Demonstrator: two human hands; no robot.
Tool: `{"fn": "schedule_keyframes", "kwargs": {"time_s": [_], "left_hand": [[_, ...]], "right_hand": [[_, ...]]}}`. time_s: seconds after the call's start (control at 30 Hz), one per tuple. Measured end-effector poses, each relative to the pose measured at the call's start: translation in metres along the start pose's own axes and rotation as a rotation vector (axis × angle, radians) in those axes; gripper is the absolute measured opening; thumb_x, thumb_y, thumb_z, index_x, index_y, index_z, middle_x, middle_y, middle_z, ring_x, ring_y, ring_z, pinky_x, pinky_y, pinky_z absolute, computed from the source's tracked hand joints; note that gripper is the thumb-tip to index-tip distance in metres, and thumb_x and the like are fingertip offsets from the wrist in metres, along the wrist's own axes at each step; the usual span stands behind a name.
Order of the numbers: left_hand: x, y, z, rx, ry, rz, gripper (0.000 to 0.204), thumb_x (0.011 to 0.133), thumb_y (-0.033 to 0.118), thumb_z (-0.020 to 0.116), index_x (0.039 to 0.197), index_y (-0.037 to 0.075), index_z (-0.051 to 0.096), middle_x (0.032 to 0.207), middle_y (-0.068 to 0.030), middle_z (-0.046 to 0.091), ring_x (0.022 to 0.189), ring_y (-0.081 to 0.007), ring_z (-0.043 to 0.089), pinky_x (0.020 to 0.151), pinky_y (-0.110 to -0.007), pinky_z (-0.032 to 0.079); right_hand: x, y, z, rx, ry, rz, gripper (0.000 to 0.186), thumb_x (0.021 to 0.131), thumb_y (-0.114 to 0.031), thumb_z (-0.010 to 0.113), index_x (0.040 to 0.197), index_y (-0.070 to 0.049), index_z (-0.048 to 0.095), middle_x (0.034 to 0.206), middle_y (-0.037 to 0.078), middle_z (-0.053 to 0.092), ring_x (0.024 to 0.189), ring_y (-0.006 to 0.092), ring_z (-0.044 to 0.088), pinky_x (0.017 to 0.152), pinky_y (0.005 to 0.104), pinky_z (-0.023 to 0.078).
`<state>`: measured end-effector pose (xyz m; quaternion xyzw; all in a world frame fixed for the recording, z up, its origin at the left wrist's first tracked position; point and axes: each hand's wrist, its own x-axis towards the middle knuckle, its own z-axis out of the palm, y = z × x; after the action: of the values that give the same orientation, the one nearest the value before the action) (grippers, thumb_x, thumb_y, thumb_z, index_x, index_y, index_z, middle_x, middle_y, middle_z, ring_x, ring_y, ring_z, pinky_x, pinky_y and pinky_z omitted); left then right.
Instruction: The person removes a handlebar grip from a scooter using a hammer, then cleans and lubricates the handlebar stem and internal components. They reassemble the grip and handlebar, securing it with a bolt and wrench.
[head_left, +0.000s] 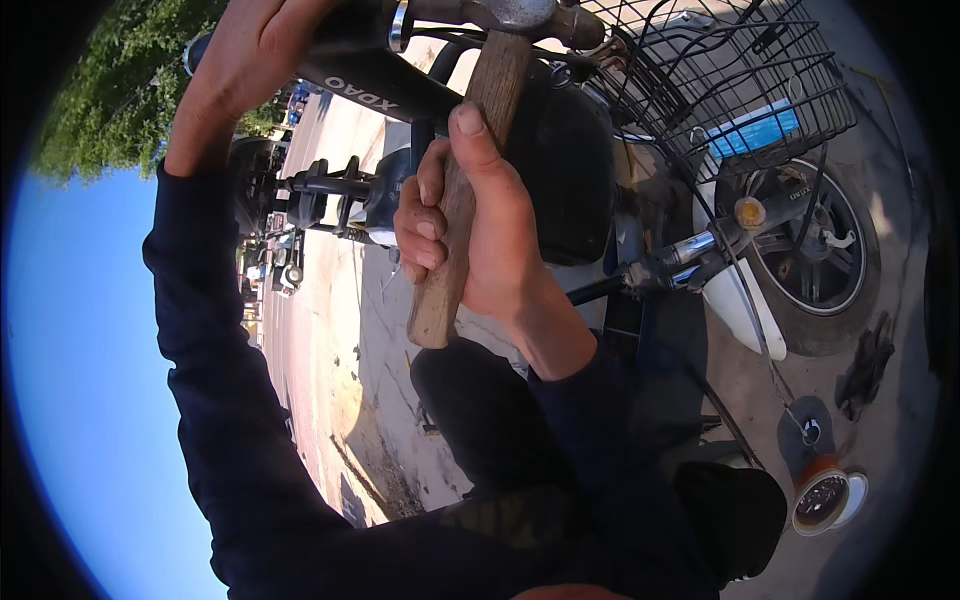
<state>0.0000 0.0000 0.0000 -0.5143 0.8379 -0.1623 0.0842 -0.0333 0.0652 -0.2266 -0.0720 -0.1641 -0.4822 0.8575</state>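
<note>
My right hand (495,215) is wrapped round the wooden handle of a hammer (497,75), thumb laid along the wood. The hammer's metal head lies at the top edge, close to a bright metal ring (399,25) on the end of a black tube-shaped part (385,75) with pale lettering. At the upper left my left hand (265,35) lies against that black part. Its fingers run out of the picture, so their grip is hidden. Behind my right hand is a bulky black part (565,160) of what looks like a two-wheeler.
A black wire basket (690,75) holding a blue face mask (755,128) is at the upper right. Below it are a spoked wheel (815,240) and a white mudguard (745,310). A round orange-rimmed object (822,497) and a dark glove-like item (868,365) lie on the ground.
</note>
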Motion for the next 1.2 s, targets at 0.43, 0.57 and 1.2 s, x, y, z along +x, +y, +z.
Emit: {"fn": "schedule_keyframes", "kwargs": {"time_s": [0.43, 0.57, 1.2], "left_hand": [[0.005, -0.005, 0.004, -0.026, 0.050, 0.143, 0.046, 0.089, 0.033, 0.043, 0.113, -0.003, 0.060, 0.102, -0.0247, 0.067, 0.095, -0.0368, 0.066, 0.085, -0.042, 0.050], [0.010, -0.011, 0.007, -0.030, 0.070, 0.247, 0.041, 0.090, 0.032, 0.044, 0.108, -0.001, 0.059, 0.095, -0.0240, 0.063, 0.088, -0.0380, 0.064, 0.080, -0.044, 0.050], [-0.001, -0.036, 0.007, -0.085, 0.097, 0.189, 0.028, 0.096, 0.028, 0.042, 0.106, 0.005, 0.056, 0.069, -0.0218, 0.061, 0.069, -0.0444, 0.062, 0.067, -0.054, 0.047]], "right_hand": [[-0.003, 0.015, -0.023, 0.125, 0.042, 0.065, 0.063, 0.099, -0.074, 0.045, 0.078, -0.015, 0.045, 0.059, -0.002, 0.043, 0.048, 0.0115, 0.050, 0.046, 0.0320, 0.046], [-0.012, 0.014, -0.021, 0.077, 0.026, 0.144, 0.063, 0.100, -0.073, 0.046, 0.077, -0.014, 0.046, 0.058, -0.001, 0.045, 0.047, 0.0114, 0.052, 0.045, 0.0317, 0.046], [-0.027, 0.018, -0.007, 0.134, -0.106, -0.075, 0.061, 0.105, -0.069, 0.034, 0.083, -0.012, 0.044, 0.063, 0.001, 0.040, 0.050, 0.0133, 0.046, 0.047, 0.0328, 0.047]]}}
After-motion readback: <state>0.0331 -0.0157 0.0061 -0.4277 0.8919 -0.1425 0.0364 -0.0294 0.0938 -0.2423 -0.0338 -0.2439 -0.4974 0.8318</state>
